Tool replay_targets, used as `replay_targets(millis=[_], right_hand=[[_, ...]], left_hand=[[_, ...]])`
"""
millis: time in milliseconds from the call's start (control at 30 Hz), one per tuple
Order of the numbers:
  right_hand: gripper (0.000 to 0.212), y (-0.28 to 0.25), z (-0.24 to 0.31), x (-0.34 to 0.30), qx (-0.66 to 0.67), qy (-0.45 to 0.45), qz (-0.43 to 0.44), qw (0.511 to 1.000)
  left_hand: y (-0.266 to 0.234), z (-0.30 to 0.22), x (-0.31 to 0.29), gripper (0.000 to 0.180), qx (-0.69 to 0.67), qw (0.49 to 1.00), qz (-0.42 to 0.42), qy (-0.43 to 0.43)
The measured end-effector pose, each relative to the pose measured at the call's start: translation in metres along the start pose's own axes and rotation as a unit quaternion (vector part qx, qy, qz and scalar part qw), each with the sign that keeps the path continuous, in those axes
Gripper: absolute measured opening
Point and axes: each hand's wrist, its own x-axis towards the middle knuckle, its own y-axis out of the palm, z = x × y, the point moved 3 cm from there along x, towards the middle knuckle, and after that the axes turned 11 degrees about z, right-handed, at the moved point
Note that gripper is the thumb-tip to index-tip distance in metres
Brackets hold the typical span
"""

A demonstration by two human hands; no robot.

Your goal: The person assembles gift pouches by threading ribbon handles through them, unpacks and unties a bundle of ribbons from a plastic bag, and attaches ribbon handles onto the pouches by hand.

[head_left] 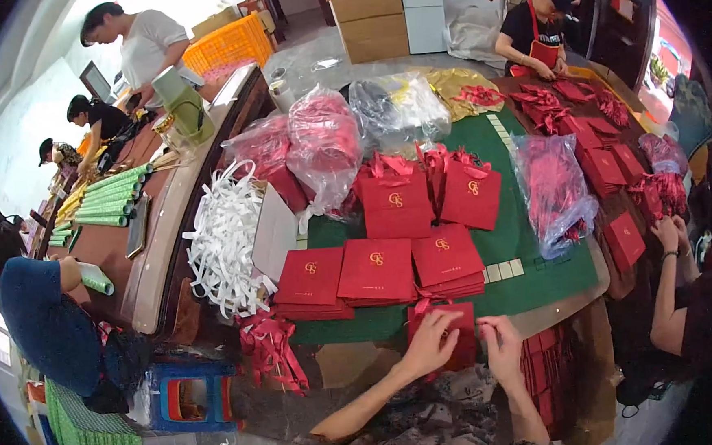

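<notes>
A small red paper gift bag [463, 336] with gold print is at the near edge of the table, in front of me. My left hand [431, 344] lies over its left side, fingers bent and pressed on it. Just off the bag's right edge, my right hand [504, 350] has its thumb and fingertips pinched together; what is between them is too small to make out. Beyond my hands are stacks of flat red bags [375, 269], and behind these stand upright red bags [396, 206] with ribbon handles. Loose red ribbons [271, 352] hang over the table edge to the left.
A box spills white paper strips [225, 239] at left on the green mat [555, 282]. Plastic-wrapped red bundles [324, 139] stand at the back, another bundle [553, 186] at right. Co-workers [52, 323] sit at both sides. A blue stool [220, 394] is lower left.
</notes>
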Motion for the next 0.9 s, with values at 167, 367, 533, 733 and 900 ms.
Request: replay_targets(millis=[167, 367, 533, 733, 900], right_hand=[[0.014, 0.006, -0.03, 0.014, -0.103, -0.034, 0.025, 0.994], [0.01, 0.031, -0.046, 0.03, -0.14, -0.019, 0.021, 0.99], [0.009, 0.032, -0.052, 0.026, -0.125, 0.009, 0.004, 0.992], [0.01, 0.031, -0.03, 0.021, -0.109, -0.027, -0.021, 0.993], [0.009, 0.038, -0.024, 0.021, -0.119, -0.032, -0.004, 0.992]], left_hand=[[0.004, 0.017, 0.021, 0.049, 0.313, 0.946, 0.028, -0.081], [-0.003, 0.019, 0.025, 0.054, 0.312, 0.946, 0.031, -0.086], [-0.01, 0.025, 0.021, 0.04, 0.156, 0.982, 0.036, -0.102], [-0.015, 0.024, 0.021, 0.027, 0.061, 0.988, 0.032, -0.135], [-0.012, 0.03, 0.018, 0.019, -0.035, 0.99, 0.015, -0.133]])
